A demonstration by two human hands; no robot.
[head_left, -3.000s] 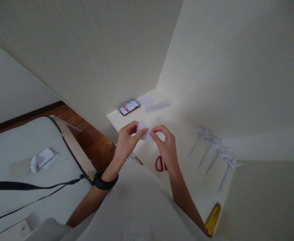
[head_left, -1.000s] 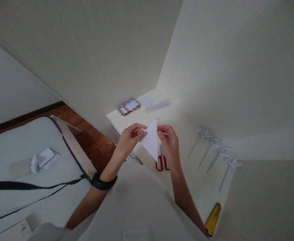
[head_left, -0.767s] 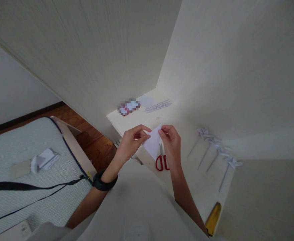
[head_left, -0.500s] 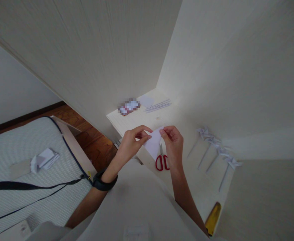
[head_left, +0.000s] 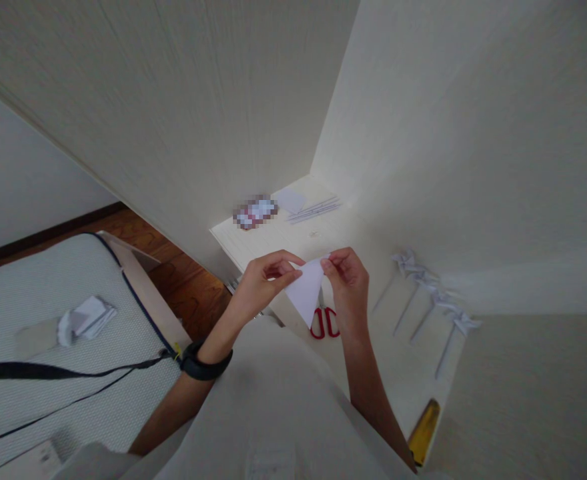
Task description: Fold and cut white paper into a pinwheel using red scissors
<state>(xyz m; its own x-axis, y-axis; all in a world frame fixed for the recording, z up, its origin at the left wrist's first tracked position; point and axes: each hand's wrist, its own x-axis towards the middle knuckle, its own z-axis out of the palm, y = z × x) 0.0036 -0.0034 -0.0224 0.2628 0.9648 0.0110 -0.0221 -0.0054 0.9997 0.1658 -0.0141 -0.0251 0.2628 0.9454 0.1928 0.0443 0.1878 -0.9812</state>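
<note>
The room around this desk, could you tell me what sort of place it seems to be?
Probably a bedroom corner in a home, used for paper craft: a mattress beside a wood floor, a white desk with scissors and finished paper pinwheels.

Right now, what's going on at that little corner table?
A person holds a white paper triangle in the air over the table, left hand pinching its left corner and right hand pinching the top, the point hanging down. Red-handled scissors lie on the table just below. Four finished paper pinwheels lie in a row to the right, with spare sheets and thin sticks at the far corner.
</note>
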